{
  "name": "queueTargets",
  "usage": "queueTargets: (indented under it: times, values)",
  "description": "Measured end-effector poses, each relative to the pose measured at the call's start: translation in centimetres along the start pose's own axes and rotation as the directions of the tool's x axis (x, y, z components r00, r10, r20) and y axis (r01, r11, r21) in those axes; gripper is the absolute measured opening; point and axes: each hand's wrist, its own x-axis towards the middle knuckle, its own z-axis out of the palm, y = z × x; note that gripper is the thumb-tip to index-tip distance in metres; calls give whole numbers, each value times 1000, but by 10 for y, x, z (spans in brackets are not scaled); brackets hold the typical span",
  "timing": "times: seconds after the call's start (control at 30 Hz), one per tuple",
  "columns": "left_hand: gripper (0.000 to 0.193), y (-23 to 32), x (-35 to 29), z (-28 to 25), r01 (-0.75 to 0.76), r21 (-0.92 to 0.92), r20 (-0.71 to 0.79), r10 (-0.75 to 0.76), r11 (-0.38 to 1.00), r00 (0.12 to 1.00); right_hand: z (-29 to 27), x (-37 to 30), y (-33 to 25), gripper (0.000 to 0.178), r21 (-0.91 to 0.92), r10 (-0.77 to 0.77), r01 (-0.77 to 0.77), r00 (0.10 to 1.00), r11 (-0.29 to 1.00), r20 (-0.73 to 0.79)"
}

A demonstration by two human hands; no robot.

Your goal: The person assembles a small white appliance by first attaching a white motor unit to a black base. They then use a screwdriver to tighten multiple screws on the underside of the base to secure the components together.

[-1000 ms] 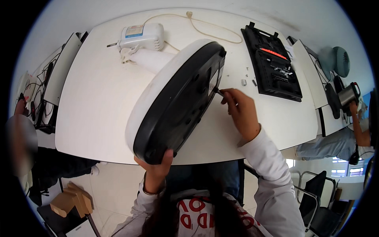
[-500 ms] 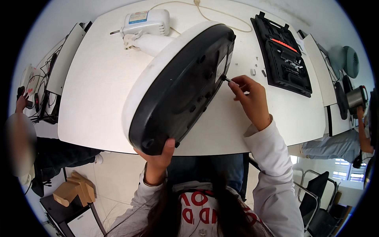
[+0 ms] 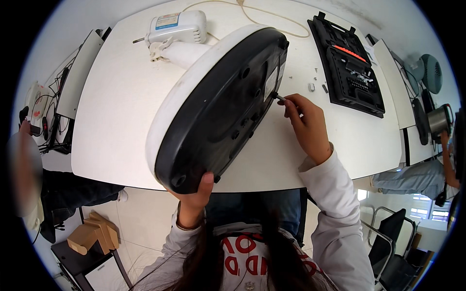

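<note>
The white oval base [image 3: 218, 114] – black underside showing – is held tilted.

I worked at 1 white table [image 3: 369, 150], its pale top extending away in front of me. At the far left, 1 white motor housing [image 3: 177, 31] lay on the surface, its metal shaft [image 3: 139, 40] directed to my left. A beige cord [image 3: 308, 30] formed a loop near the far edge, with its plug [image 3: 241, 2] at the top of my view. To my right lay 1 black tool case [image 3: 327, 58], opened flat, fitted with an orange-red strip [image 3: 349, 53] and metal bits [image 3: 359, 84]. Just left of the case, I had 1 silver block [image 3: 311, 87], 1 dark piece [image 3: 325, 88] beside it, and several tiny metal parts [image 3: 315, 70], too small to identify.
</note>
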Motion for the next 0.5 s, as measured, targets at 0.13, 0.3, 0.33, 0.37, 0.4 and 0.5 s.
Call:
queueTargets:
  times: [0.13, 0.3, 0.33, 0.37, 0.4, 0.5]
  values:
    - [77, 2, 1, 1, 3, -5, 4, -3, 1000, 1000, 0, -1, -4, 9, -161, -125, 106, 986, 981, -114]
    - [77, -1, -2, 0, 1, -9, 0, -1, 1000, 1000, 0, -5, -7, 13, -111, -90, 80, 991, 991, -94]
    - [77, -1, -2, 0, -1, -9, 1, 1, 1000, 1000, 1, -7, -9, 13, -71, -66, 60, 994, 996, -90]
    - [77, 0, -3, 0, 3, -2, 3, -3, 1000, 1000, 2, -8, -9, 14, -31, -42, 40, 995, 999, -86]
    - [76, 0, -3, -1, 7, 4, 4, -7, 1000, 1000, 3, -8, -9, 14, 16, -27, 29, 996, 999, -82]
    - [76, -2, -5, -3, -12, 43, 4, 12, 999, 1000, 2, -9, -5, 13, 130, 42, -35, 998, 991, -47]
